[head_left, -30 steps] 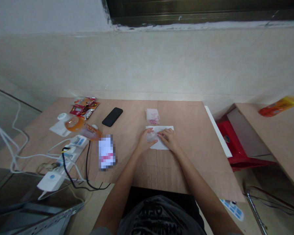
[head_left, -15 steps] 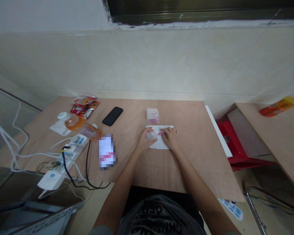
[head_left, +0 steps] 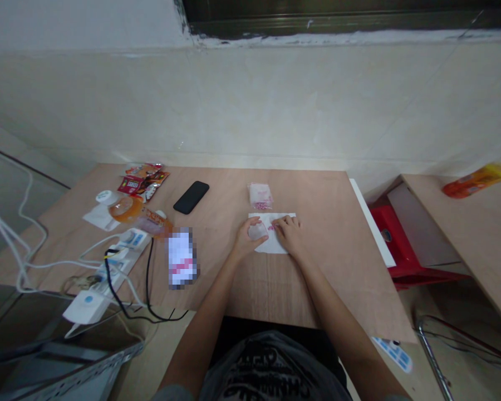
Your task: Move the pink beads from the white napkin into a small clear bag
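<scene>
A white sheet of paper (head_left: 275, 245) lies on the wooden table, with small pink marks or pieces near its middle. My left hand (head_left: 249, 238) rests at the paper's left side, thumb and fingers apart in a curve around a clear, thin item (head_left: 258, 229) that is hard to make out. On the right part of the paper lies my right hand (head_left: 289, 234), its fingertips bent down beside the pink marks; whether they pinch anything is too small to tell. Just beyond the paper sits a clear packet (head_left: 260, 196) with white and pink contents.
On the left are a black phone (head_left: 191, 197), a lit phone (head_left: 181, 259), an orange bottle (head_left: 140, 215), snack packets (head_left: 144, 181) and a power strip (head_left: 108, 278) with cables. A red stool (head_left: 401, 248) stands right of the table (head_left: 350, 289).
The view has shifted very slightly. My right fingertips have moved a little over the pink marks; my left hand keeps its pose.
</scene>
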Available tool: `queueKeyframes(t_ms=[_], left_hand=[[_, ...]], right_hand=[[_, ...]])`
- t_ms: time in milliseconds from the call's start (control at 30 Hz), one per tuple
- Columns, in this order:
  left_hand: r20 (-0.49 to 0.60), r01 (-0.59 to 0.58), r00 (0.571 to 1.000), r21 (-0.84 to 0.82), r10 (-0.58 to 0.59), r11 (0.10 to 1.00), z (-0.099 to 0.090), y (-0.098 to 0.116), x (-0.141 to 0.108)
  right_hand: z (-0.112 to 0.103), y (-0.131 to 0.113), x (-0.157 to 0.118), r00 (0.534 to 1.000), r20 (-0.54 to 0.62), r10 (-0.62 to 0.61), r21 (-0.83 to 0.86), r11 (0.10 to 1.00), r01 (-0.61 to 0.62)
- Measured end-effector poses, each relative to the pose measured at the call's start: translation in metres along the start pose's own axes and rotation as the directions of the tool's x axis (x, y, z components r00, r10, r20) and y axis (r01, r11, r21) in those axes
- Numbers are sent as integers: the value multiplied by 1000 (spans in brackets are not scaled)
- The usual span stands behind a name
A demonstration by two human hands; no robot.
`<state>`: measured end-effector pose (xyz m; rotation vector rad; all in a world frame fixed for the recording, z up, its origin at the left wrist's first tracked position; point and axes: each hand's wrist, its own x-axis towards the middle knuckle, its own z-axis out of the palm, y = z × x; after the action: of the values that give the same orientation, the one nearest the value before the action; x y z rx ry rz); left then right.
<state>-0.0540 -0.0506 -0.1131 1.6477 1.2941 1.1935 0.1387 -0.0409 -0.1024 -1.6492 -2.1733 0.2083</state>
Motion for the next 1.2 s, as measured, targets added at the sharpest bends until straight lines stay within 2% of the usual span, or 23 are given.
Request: queueKeyframes(t_ms=[200, 433, 767, 933, 1200], left_hand=[[-8, -3, 1000, 35, 4, 999, 0, -2, 0], [-5, -9, 1000, 38, 9, 999, 0, -1, 0], [39, -107, 994, 122, 103, 987, -2, 7, -2], [65, -102, 993, 90, 97, 991, -1, 7, -2], [56, -87, 995, 73, 83, 994, 0, 6, -2]], right_hand=[[5, 3, 1, 999, -47, 14, 28, 1000, -13], [3, 3, 0, 999, -50, 13, 83, 997, -9], [-9, -3, -2, 994, -20, -104, 255, 961, 106], [-11, -3, -2, 986, -10, -168, 306, 938, 163], [-13, -5, -2, 981, 31, -193, 330, 928, 172]])
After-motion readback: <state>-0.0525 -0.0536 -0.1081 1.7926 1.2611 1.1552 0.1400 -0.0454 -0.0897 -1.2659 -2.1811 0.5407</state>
